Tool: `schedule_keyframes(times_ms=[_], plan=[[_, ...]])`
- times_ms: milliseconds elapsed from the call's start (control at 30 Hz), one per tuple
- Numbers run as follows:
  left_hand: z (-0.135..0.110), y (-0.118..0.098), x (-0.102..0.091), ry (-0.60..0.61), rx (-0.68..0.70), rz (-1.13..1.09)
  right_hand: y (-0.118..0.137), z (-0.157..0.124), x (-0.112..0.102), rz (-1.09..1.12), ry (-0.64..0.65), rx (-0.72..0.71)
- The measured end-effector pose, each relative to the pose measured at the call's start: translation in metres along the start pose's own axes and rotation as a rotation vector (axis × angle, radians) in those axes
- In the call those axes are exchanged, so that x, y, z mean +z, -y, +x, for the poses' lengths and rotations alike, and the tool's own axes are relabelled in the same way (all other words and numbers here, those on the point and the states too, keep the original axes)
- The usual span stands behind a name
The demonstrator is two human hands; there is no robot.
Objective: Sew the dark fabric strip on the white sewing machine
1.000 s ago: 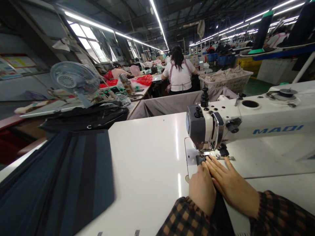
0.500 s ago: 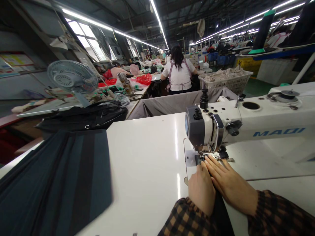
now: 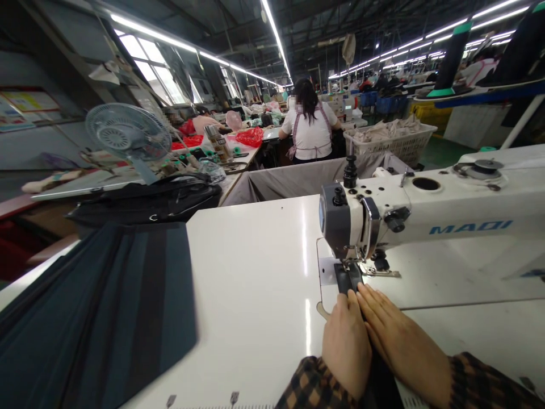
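Observation:
A narrow black strap [image 3: 348,278] runs from between my wrists up to the presser foot of the white sewing machine [image 3: 430,213]. My left hand [image 3: 346,341] lies on the strap's left side, fingers bent and pressing it to the machine bed. My right hand [image 3: 398,338] lies flat along the strap's right side, fingertips just short of the presser foot. Both sleeves are brown plaid. Most of the strap is hidden under my hands and arms.
A stack of dark fabric panels [image 3: 102,307] covers the left of the white table [image 3: 255,272]. Behind it sit a black bag [image 3: 149,201] and a small desk fan [image 3: 128,136]. A person in a white top [image 3: 310,128] sits ahead by a basket [image 3: 395,142].
Both hands have slid back toward me along the strap, away from the presser foot. More of the black strap now shows in front of the foot.

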State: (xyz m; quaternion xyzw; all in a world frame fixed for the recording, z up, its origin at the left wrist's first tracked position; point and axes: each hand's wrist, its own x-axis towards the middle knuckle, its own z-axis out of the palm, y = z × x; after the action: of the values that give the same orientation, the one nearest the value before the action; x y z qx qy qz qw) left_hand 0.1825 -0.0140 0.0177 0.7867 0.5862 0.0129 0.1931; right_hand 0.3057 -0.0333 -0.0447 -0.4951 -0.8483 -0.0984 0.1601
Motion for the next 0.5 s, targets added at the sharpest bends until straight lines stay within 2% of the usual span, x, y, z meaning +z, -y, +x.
schedule_keyframes(times_ms=[233, 333, 433, 500], plan=[[0.028, 0.002, -0.007, -0.077, 0.028, 0.009, -0.013, 0.022, 0.008, 0.094, -0.045, 0.034], [0.03, 0.006, -0.008, -0.116, 0.008, 0.001, -0.008, 0.02, 0.01, 0.09, -0.048, 0.065], [0.011, 0.007, -0.001, -0.126, -0.022, -0.007, 0.012, 0.003, 0.006, 0.067, -0.076, 0.142], [-0.017, 0.007, 0.012, -0.119, -0.065, -0.051, 0.031, -0.017, 0.0, 0.052, -0.128, 0.171]])
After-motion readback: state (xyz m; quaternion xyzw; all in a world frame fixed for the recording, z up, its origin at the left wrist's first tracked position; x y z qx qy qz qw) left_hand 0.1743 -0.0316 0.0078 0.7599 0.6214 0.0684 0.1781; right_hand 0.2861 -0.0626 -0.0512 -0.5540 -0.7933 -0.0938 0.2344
